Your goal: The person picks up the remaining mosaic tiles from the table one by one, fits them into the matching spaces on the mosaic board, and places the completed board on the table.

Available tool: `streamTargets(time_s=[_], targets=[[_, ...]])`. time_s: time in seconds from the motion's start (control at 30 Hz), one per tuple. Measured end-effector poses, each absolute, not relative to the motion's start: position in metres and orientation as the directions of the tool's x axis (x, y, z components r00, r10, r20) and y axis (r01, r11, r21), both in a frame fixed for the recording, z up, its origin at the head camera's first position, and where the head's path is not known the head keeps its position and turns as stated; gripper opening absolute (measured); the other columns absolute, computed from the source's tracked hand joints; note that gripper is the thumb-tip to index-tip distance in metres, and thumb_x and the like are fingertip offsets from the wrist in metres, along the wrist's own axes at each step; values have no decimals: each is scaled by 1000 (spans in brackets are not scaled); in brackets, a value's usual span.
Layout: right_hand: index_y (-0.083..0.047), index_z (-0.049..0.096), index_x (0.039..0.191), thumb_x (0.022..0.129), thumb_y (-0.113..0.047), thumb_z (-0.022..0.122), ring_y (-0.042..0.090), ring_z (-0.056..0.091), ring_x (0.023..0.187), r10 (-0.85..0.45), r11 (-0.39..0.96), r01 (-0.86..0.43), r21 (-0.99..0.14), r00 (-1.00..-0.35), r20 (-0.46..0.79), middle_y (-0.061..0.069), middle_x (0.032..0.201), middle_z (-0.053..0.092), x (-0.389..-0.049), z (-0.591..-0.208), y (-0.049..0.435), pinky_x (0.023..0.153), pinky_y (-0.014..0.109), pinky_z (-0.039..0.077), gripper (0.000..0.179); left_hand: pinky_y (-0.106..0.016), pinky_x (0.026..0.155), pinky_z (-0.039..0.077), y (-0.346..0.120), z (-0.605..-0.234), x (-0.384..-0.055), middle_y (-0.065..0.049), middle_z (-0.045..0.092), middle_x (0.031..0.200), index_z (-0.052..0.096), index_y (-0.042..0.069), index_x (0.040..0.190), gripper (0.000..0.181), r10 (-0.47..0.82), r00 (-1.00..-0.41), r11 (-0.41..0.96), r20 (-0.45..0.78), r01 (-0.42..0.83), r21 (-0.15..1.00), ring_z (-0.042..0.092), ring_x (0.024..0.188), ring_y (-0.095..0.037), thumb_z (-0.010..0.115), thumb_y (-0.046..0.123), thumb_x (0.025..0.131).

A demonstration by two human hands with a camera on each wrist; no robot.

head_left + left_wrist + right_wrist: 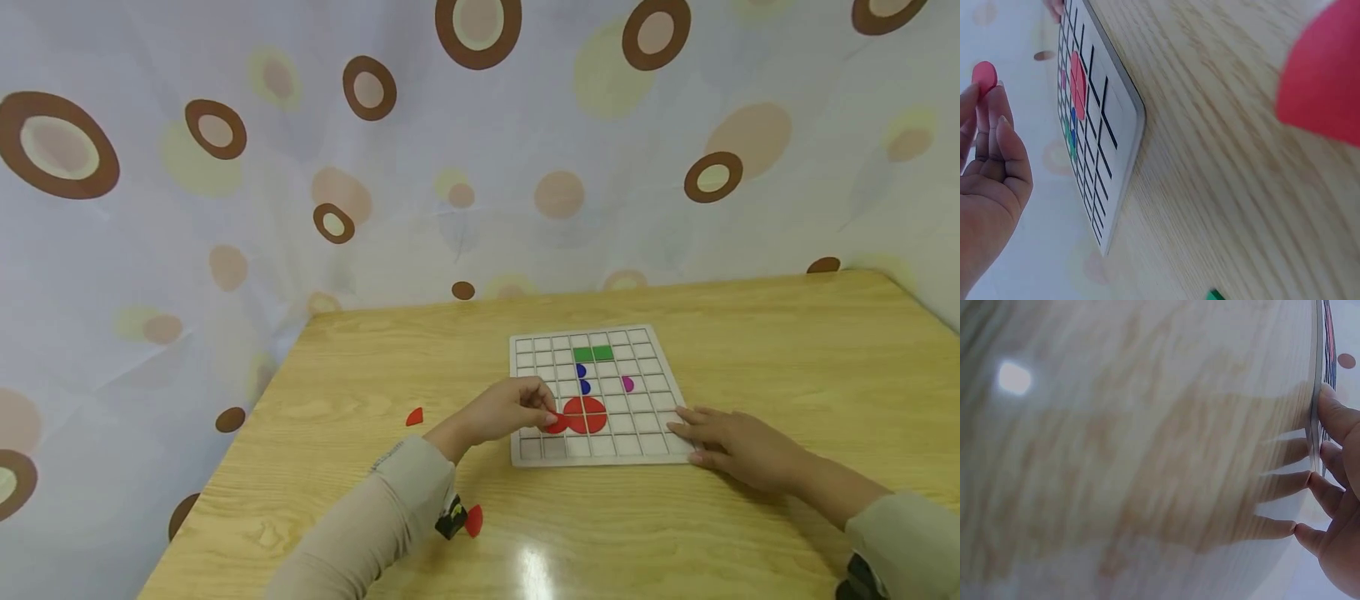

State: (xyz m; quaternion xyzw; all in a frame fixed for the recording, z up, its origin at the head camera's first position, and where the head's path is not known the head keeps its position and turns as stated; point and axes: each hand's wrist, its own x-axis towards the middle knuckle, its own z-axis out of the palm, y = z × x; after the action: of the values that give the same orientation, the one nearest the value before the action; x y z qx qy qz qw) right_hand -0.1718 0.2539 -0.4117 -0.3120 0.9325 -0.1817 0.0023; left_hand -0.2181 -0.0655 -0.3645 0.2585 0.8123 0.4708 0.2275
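- Patterned backdrop [420, 167], printed with brown rings and pale dots, stands behind the pale wooden table [810, 350].
- Only the left wrist view shows a green piece [1214, 295] at its lower edge; it also shows the held red piece [985, 76] raised clear of the board, where the head view has it overlapping the red disc's left side.
- Left hand [506, 410]: thumb and fingertips pinch that red piece over the board's left part.
- Right hand [750, 446]: fingers spread apart, touching the board's near right edge; the right wrist view adds their reflections on the glossy tabletop.
- Two loose red pieces lie left of the board: one wedge [415, 416], another beside the left cuff [474, 521].
- White grid board [645, 446] bears two green squares [593, 354], two blue half-discs [585, 387], one magenta half-disc [628, 384] and the red disc [595, 407].
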Motion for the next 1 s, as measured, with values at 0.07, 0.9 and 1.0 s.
streamTargets(time_s=[0.07,0.9,1.0], targets=[[-5,53,118,83,-28,56,40,36,113,-580,735,-571,-367,-809,96,16,126,42,-172,-409,253,85,52,31,42,-38,74,44,-59,-364,-222,-2,56,76,54,7,86,6,640,-758,412,-125,201,889,57,72,-13,58,11,83],[-5,53,118,84,-28,55,40,37,112,-586,722,-577,-382,-803,106,16,125,44,-171,-410,253,85,52,32,41,-20,63,42,14,-383,-243,5,57,75,60,14,86,6,612,-773,518,-166,233,823,54,71,-4,56,10,84],[-5,54,117,83,-28,56,41,38,111,-593,714,-590,-378,-796,122,17,124,44,-171,-411,253,84,52,32,41,-20,62,42,21,-384,-242,4,57,74,59,14,85,4,607,-776,523,-171,228,821,55,68,-4,56,11,84]])
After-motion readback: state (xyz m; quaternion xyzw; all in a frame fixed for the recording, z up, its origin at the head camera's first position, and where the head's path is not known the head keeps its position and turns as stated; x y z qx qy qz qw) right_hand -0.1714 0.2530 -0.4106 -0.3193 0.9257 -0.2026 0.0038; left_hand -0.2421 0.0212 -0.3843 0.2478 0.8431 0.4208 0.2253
